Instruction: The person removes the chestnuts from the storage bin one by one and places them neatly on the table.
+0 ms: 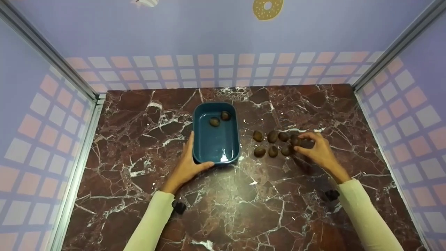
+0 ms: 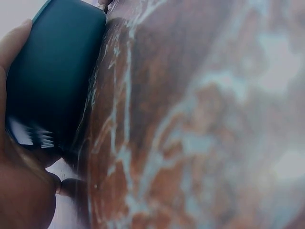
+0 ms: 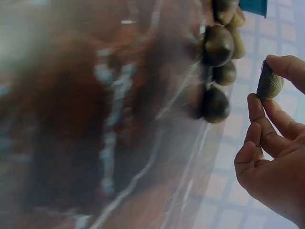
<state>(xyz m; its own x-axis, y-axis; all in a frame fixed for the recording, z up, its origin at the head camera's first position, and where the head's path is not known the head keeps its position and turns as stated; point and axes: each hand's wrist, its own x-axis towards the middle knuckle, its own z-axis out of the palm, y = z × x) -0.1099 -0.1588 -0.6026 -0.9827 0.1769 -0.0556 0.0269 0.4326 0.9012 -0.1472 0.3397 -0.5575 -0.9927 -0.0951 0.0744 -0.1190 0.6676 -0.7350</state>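
A deep teal rectangular dish (image 1: 216, 139) with rounded corners stands on the table. My left hand (image 1: 190, 167) holds its near left corner, fingers along the left wall and thumb across the near end. In the left wrist view the dish's outer wall (image 2: 55, 71) shows beside that hand. Inside, toward the far end, are two brownish-green, egg-shaped fruits (image 1: 214, 121). With thumb and fingertips my right hand (image 1: 317, 150) pinches another such fruit (image 3: 270, 83), at the right end of the group. Several more fruits (image 1: 273, 136) lie in two rough rows between dish and hand.
The brown marble-patterned tabletop (image 1: 237, 209) has white veins and reflects light. Lilac walls with pink and white squares enclose it at the back (image 1: 223, 66), left (image 1: 38, 122) and right (image 1: 411, 122). Metal strips run along the wall corners.
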